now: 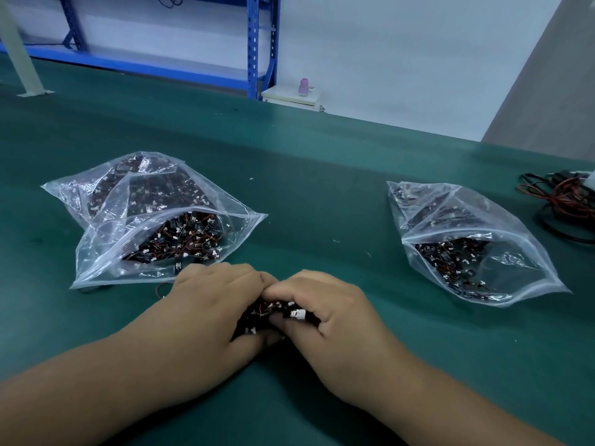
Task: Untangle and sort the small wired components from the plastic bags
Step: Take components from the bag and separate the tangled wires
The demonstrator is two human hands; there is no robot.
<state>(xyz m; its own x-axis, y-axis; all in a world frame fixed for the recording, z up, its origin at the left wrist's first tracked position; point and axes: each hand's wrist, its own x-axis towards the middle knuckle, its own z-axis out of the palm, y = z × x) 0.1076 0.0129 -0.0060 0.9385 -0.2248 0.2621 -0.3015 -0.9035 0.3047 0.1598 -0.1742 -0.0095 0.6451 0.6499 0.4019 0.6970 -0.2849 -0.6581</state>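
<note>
Left grip [206, 304] and right grip [325, 304] curl tight around one tangled clump [267, 312] of thin wired components.

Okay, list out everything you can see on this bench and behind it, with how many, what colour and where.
table: one, green top, fills the foreground
left bags: apparently two, overlapping, clear plastic, full of dark wired parts with white plugs, left of centre
right bags: one or two, cannot tell, clear plastic, same contents, right of centre
clump of wired components: one, black and red with white plugs, between the hands
loose wires: one tangle, red and black, far right edge
shelving: one, blue, behind the table
white stand: one, beside the shelving
pink bottle: one, on the stand
left hand: grips the clump
right hand: grips the clump
</note>
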